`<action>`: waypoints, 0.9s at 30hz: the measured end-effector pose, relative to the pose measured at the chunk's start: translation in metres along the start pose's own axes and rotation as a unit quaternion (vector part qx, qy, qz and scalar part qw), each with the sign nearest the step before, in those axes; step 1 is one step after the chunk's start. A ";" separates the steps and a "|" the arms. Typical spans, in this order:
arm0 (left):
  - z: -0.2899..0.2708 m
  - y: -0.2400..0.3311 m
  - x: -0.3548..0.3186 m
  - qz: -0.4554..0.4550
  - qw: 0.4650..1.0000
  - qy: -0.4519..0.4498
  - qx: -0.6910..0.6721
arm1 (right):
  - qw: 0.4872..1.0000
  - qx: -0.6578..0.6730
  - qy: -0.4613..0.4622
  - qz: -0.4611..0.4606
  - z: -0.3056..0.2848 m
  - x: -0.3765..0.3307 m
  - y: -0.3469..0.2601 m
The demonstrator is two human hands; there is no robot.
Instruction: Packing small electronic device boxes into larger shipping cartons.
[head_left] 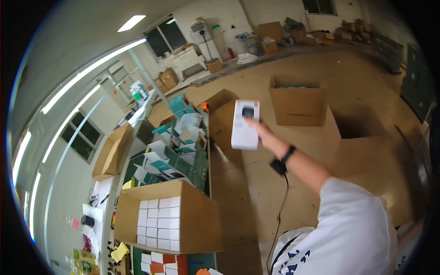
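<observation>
My right hand (262, 131) is closed on a slim white box (244, 136), held out at arm's length over the brown floor. A dark device is pictured on the box's face. The thumb lies on this face; the other fingers are hidden behind it. A black strap (288, 154) with a small dark unit and a cable sits round my right wrist. Beyond the hand stands an open carton (298, 107) with teal things inside. Another open carton (350, 149), blurred, is nearer on the right. My left hand is out of view.
Along the left runs a workbench (211, 172) piled with opened teal-and-white boxes (172, 160). A large carton (197, 220) holds rows of white boxes (159, 220). More white and orange boxes (165, 265) lie at the lower edge. A cable (280, 211) hangs beside my body.
</observation>
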State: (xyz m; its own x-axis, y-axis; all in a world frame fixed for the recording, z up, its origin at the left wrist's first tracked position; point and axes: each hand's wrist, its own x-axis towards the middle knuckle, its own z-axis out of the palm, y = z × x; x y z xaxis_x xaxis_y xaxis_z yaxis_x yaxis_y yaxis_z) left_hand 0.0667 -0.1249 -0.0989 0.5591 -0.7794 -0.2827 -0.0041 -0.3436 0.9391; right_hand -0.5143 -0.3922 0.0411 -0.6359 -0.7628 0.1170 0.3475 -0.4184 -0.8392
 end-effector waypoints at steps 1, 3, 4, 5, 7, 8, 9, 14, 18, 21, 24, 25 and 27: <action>0.008 -0.017 0.012 0.032 0.998 -0.054 0.008 | 0.999 0.005 0.030 0.017 -0.029 0.043 -0.022; 0.033 -0.016 0.005 0.028 0.991 -0.118 0.047 | 0.996 0.053 0.063 0.037 -0.071 0.113 -0.062; 0.043 -0.015 0.002 0.012 0.988 -0.140 0.066 | 0.994 0.062 0.083 0.039 -0.069 0.134 -0.086; 0.046 -0.019 0.001 0.011 0.979 -0.184 0.086 | 0.993 0.050 0.096 0.051 -0.080 0.145 -0.100; 0.060 -0.029 0.010 0.010 0.961 -0.244 0.133 | 0.996 0.020 0.076 0.037 -0.066 0.156 -0.122; 0.069 -0.035 0.018 0.011 0.966 -0.230 0.122 | 0.999 0.039 -0.011 0.015 -0.061 0.153 -0.125; 0.065 -0.039 0.019 0.033 0.955 -0.262 0.136 | 0.998 0.020 -0.057 0.006 -0.039 0.140 -0.101; 0.056 -0.008 -0.003 0.121 0.982 -0.141 0.020 | 0.914 -0.106 -0.318 0.230 0.056 -0.120 -0.016; 0.044 0.015 -0.007 0.165 0.975 -0.113 -0.095 | 0.778 -0.144 -0.529 0.308 0.110 -0.259 0.073; -0.018 0.004 -0.034 0.111 0.992 0.020 -0.057 | 0.654 -0.158 -0.646 0.361 0.186 -0.357 0.118; -0.088 -0.074 -0.063 0.025 0.988 0.142 -0.049 | 0.579 -0.182 -0.666 0.434 0.245 -0.441 0.177; -0.102 -0.106 -0.068 -0.020 0.981 0.190 -0.043 | 0.570 -0.217 -0.657 0.443 0.262 -0.456 0.200; -0.129 -0.162 -0.085 -0.067 0.960 0.267 -0.041 | 0.566 -0.174 -0.678 0.436 0.299 -0.481 0.240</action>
State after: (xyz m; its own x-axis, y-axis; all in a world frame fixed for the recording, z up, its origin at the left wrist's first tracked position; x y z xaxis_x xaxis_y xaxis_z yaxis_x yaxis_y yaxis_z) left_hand 0.1261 0.0649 -0.2021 0.8961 -0.3430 -0.2818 0.1502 -0.3632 0.9195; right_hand 0.0813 -0.2730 -0.0572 0.8677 -0.3802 -0.3203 -0.1845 0.3518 -0.9177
